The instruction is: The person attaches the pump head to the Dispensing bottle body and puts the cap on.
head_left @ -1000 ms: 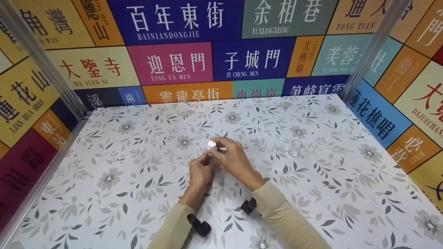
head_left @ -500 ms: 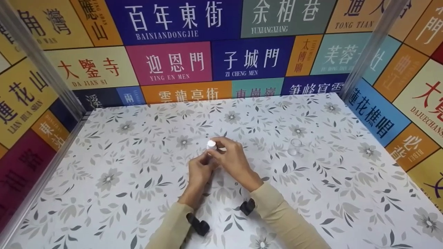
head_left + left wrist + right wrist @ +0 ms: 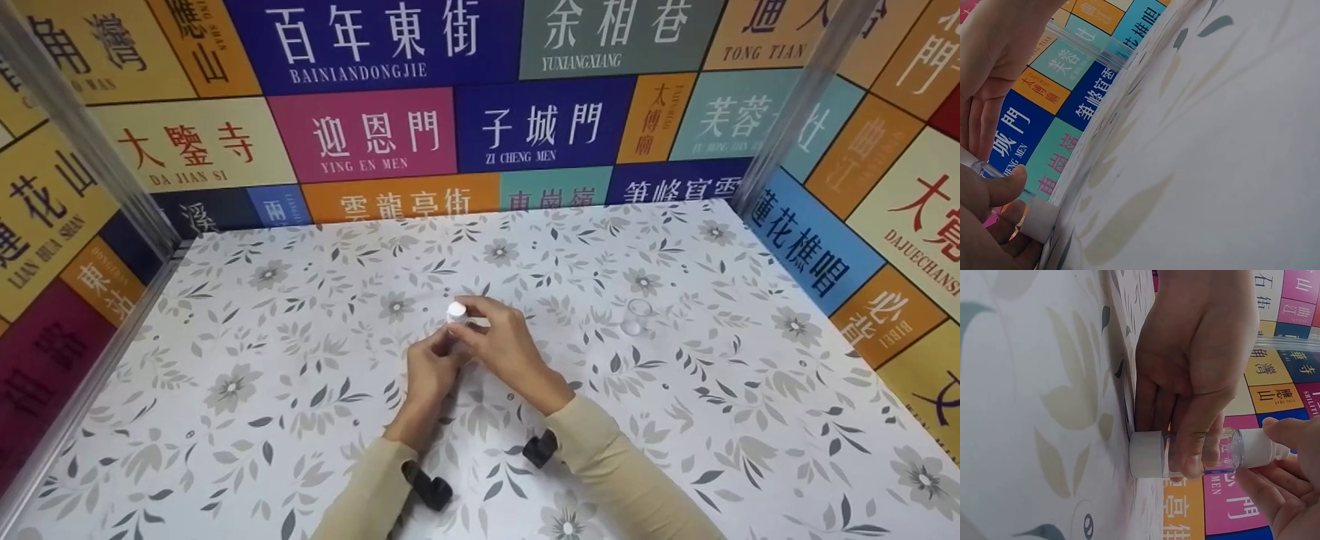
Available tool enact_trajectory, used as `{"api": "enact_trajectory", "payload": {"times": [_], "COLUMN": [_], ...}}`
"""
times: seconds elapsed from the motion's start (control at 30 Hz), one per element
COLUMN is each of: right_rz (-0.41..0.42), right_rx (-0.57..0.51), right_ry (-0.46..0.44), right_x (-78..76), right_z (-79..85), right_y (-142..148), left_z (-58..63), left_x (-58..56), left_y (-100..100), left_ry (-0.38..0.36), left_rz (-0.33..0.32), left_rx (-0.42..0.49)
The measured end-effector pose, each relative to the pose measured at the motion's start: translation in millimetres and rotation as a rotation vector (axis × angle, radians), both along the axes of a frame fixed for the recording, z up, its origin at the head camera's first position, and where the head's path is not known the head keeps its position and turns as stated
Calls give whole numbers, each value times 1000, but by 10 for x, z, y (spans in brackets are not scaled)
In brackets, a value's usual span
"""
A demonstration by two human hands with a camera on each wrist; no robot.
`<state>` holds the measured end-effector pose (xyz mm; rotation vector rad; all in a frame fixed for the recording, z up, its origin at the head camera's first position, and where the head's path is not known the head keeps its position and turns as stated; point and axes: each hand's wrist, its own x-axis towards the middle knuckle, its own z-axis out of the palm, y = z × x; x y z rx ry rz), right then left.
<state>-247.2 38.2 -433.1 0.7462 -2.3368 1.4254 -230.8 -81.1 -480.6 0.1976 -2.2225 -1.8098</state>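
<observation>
A small clear bottle (image 3: 1225, 460) with a white base (image 3: 1147, 455) and a white top (image 3: 1256, 448) stands upright between my hands, its base at the tabletop. My left hand (image 3: 433, 373) grips the clear body low down, thumb on one side and fingers behind. From above, my right hand (image 3: 511, 349) pinches the white top between thumb and fingers. In the head view the bottle's body is mostly hidden by the hands. A clear see-through cap (image 3: 636, 318) rests on the table to the right of both hands.
The table is covered by a white cloth (image 3: 300, 420) with grey flowers and leaves. Colourful panels with Chinese lettering (image 3: 360, 135) rise along its back and sides, with clear posts (image 3: 784, 112) at the corners. Black wrist mounts (image 3: 427, 487) sit on the sleeves.
The head view has drifted very slightly. Both hands keep the same hold on the bottle, and the clear cap has stayed where it was on the table.
</observation>
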Motion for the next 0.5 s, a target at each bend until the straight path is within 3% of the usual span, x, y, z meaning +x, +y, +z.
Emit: {"api": "enact_trajectory", "payload": {"times": [0.1, 0.27, 0.5], "right_rz": [5, -24, -101], "right_rx": [8, 32, 108], "right_ry": [0, -3, 67], "right_x": [1, 18, 7], "right_z": [8, 17, 19], "right_y": [21, 92, 238], "left_z": [8, 27, 55], "left_x": [-2, 11, 16], "left_y": [6, 10, 25], "left_ry": [10, -46, -103], "left_rz": [-1, -14, -16], "left_rx": [-7, 29, 82]}}
